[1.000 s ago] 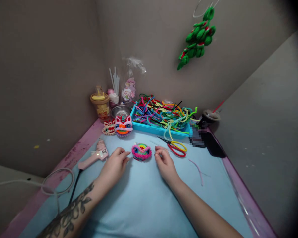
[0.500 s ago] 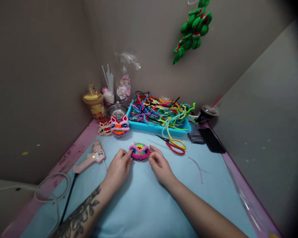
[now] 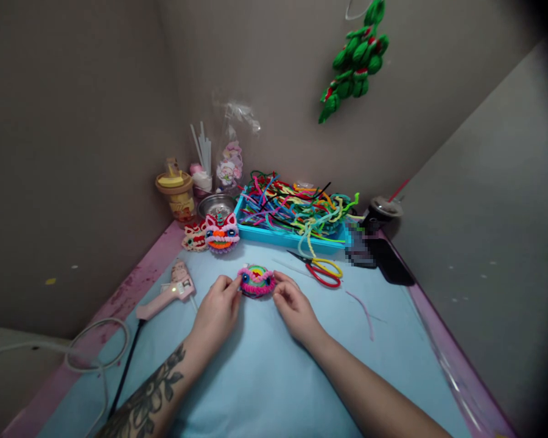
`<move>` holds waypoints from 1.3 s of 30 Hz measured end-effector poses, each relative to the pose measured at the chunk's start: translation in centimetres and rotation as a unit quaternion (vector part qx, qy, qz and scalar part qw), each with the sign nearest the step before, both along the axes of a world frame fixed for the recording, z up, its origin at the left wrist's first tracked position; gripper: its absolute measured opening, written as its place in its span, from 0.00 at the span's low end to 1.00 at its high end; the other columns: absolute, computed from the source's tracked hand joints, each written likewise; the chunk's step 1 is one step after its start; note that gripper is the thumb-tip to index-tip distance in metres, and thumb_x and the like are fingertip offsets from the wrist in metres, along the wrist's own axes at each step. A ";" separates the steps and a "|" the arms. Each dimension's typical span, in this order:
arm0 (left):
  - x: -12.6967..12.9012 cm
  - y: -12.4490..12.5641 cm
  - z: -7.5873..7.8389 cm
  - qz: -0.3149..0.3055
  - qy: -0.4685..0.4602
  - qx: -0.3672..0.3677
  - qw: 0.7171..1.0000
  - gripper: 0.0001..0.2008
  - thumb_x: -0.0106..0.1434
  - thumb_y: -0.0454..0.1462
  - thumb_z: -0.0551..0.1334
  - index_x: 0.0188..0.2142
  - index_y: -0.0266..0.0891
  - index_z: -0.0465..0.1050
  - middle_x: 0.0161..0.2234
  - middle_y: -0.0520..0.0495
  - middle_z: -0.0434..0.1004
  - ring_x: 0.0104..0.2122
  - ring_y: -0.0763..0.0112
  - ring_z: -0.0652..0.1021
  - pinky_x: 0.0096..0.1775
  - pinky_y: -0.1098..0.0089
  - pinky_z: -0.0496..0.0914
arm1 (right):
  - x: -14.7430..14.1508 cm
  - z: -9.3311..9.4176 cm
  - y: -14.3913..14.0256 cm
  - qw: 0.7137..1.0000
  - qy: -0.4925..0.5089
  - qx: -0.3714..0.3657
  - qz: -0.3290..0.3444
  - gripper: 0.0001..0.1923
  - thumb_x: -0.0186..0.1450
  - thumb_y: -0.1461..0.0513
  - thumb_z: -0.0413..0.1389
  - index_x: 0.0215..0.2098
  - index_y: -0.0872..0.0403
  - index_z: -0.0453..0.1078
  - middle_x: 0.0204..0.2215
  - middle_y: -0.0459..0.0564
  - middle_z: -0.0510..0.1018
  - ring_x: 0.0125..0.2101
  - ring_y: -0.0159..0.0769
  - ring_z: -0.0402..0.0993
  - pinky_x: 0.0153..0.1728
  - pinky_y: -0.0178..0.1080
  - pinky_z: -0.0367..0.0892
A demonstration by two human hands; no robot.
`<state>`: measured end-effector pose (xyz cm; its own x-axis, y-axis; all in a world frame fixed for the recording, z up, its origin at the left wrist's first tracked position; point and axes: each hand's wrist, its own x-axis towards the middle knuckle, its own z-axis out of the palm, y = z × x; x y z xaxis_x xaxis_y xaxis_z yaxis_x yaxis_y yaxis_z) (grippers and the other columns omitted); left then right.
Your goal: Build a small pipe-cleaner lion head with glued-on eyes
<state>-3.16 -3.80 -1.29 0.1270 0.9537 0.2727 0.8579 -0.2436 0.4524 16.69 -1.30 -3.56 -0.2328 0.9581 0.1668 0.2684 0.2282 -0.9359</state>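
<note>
Between my two hands, on the blue cloth [image 3: 265,371], is a small lion-head craft piece [image 3: 257,282] of fuzzy pipe cleaners, with pink edging, a blue eye and green and yellow curves on top. The fingertips of my left hand [image 3: 219,304] pinch its left edge. At the other side, my right hand [image 3: 296,304] has its fingers curled around the right edge, thumb and forefinger meeting it. A finished-looking lion head [image 3: 221,233] in lilac, red and orange stands farther back, beside a paler one [image 3: 194,237].
A blue tray [image 3: 296,239] heaped with pipe cleaners [image 3: 292,207] is at the back. Scissors [image 3: 322,271] lie right of the craft piece, a pink glue gun [image 3: 168,295] with its cord left. A metal bowl [image 3: 217,204], lidded cup [image 3: 178,194], drink cup [image 3: 383,213] and phone [image 3: 390,261] line the edges.
The view has shifted slightly, so everything sits a little lower. The craft piece is tilted a bit differently between my hands, which keep their hold on it.
</note>
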 end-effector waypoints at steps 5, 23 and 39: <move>-0.3 -0.1 -0.1 0.007 -0.008 0.002 1.000 0.17 0.66 0.35 0.51 0.51 0.35 0.70 0.35 0.43 0.69 0.33 0.66 0.72 0.36 0.68 0.69 | 0.1 -0.2 0.1 1.000 0.001 -0.006 0.003 0.04 0.62 0.62 0.51 0.29 0.52 0.65 0.54 0.57 0.67 0.56 0.43 0.61 0.54 0.46 0.56; -0.1 0.1 0.0 -0.002 0.031 -0.004 1.000 0.19 0.64 0.32 0.50 0.52 0.40 0.69 0.37 0.44 0.69 0.34 0.67 0.73 0.37 0.68 0.69 | 0.0 0.0 0.0 1.000 -0.002 -0.009 -0.007 0.05 0.62 0.60 0.52 0.28 0.52 0.65 0.53 0.58 0.68 0.56 0.43 0.62 0.54 0.47 0.57; -6.6 -2.1 2.6 0.080 0.034 -0.087 0.992 0.06 0.60 0.34 0.54 0.30 0.40 0.70 0.33 0.45 0.72 0.34 0.61 0.73 0.37 0.65 0.66 | 0.3 0.8 -0.5 0.997 -0.015 0.042 -0.057 0.06 0.63 0.60 0.51 0.29 0.52 0.66 0.45 0.56 0.69 0.48 0.43 0.66 0.46 0.43 0.63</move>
